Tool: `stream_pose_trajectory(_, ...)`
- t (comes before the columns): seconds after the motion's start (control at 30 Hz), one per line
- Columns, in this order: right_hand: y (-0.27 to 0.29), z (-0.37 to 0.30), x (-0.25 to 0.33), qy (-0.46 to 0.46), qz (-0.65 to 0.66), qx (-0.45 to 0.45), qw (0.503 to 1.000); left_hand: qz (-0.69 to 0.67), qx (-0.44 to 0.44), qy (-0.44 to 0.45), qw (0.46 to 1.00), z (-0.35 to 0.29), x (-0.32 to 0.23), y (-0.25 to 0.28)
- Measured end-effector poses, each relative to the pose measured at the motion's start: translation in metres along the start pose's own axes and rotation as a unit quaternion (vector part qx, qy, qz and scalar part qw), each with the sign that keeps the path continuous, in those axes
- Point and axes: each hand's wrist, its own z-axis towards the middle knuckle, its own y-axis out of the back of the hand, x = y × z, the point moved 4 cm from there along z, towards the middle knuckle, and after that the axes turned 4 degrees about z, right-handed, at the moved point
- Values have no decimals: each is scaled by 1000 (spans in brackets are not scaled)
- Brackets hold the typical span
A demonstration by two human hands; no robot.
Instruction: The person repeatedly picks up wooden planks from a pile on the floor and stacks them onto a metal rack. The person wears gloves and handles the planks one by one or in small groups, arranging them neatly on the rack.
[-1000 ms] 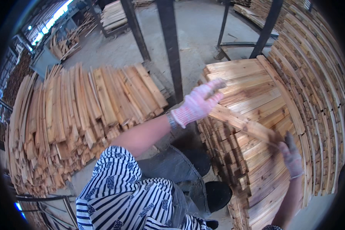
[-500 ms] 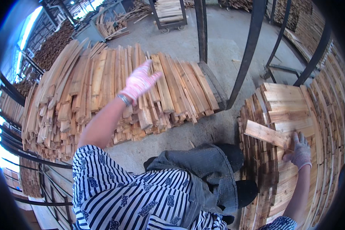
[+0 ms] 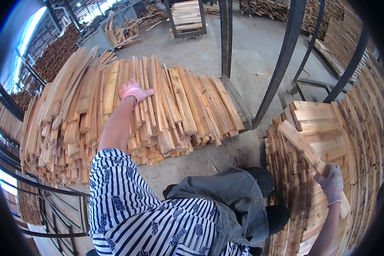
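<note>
My left hand (image 3: 134, 90), in a pink-and-white knit glove, rests on top of a wide pile of loose wooden boards (image 3: 181, 100). Its thumb sticks out to the right, and the fingers lie over the narrow boards beneath. On the right, my right hand (image 3: 332, 181), in a greyish glove, grips a short wooden board (image 3: 301, 143) near its lower part. That board slants across a neat stack of planks (image 3: 320, 128), its far end pointing up and left. Part of it passes behind the hand and shows again below the wrist.
Dark metal posts (image 3: 281, 64) rise beyond the boards. A wheeled cart (image 3: 187, 19) loaded with wood stands at the back. Taller stacked planks (image 3: 367, 123) line the right side. Black curved rails (image 3: 38, 177) run at the left. My legs stand between pile and stack.
My left hand has moved left and down onto the pile. My right hand has come nearer and now grips the short board, which is turned more steeply.
</note>
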Motion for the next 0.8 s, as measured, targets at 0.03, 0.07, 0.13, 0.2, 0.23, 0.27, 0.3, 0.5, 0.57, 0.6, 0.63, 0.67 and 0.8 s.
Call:
stream_pose_trajectory(0.03,2,-10,3,-2,22,-28,999,10,-4,1,1000,4,2,0)
stream_pose_trajectory(0.07,3,-19,6,9,42,-63,997,17,2,1,1000,7,3,0)
stream_pose_trajectory(0.13,2,-38,15,57,130,-87,986,23,3,3,1000,12,0,0)
stream_pose_trajectory(0.2,-3,-55,20,38,234,-94,967,6,35,-23,999,17,-13,-1)
stream_pose_trajectory(0.23,-7,-60,25,26,299,-88,950,19,37,-11,999,18,-14,2)
stream_pose_trajectory(0.27,-8,-67,27,12,363,-83,928,49,11,20,999,18,-20,3)
stream_pose_trajectory(0.3,-14,-71,31,-33,403,-70,912,50,20,10,998,18,-24,3)
stream_pose_trajectory(0.5,-24,-75,59,-49,570,-12,820,45,-22,25,998,22,-25,-6)
stream_pose_trajectory(0.57,-25,-78,64,-43,549,-11,835,42,-7,31,999,29,-24,-12)
stream_pose_trajectory(0.6,-24,-80,66,-33,541,-11,840,21,11,43,999,34,-24,-13)
stream_pose_trajectory(0.63,-24,-83,67,-28,531,-14,847,-4,1,52,999,40,-23,-12)
stream_pose_trajectory(0.67,-23,-85,68,-22,519,-27,854,5,-1,44,999,46,-24,-10)
stream_pose_trajectory(0.8,-23,-91,70,-37,574,17,818,-186,-26,-50,981,51,-4,3)
